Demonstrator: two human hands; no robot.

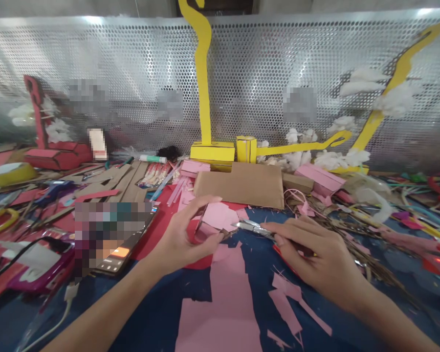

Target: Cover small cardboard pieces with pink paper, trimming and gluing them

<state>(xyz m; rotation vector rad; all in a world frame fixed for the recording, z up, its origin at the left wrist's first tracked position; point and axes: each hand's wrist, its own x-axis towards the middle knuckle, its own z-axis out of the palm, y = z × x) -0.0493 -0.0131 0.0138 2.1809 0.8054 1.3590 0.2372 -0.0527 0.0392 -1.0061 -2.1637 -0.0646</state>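
Note:
My left hand [185, 239] is closed around a small cardboard box covered with pink paper [220, 216], thumb at its near side and fingers at the far side. In my right hand [311, 254] is a metal craft knife [254, 227], gripped like a pen, its tip pointing left at the box's right edge. Whether the tip touches the box I cannot tell. Below the box lies a long sheet of pink paper [220, 313] with cut edges. Pink paper scraps [286, 303] are scattered beneath my right hand.
Behind the box stands a piece of brown cardboard [242, 185]. Farther back are a yellow box with a tall wavy strip [203, 93] and a perforated metal panel [249, 73]. A phone [124, 244] lies left of my left hand. Cardboard strips [106, 183] clutter the left.

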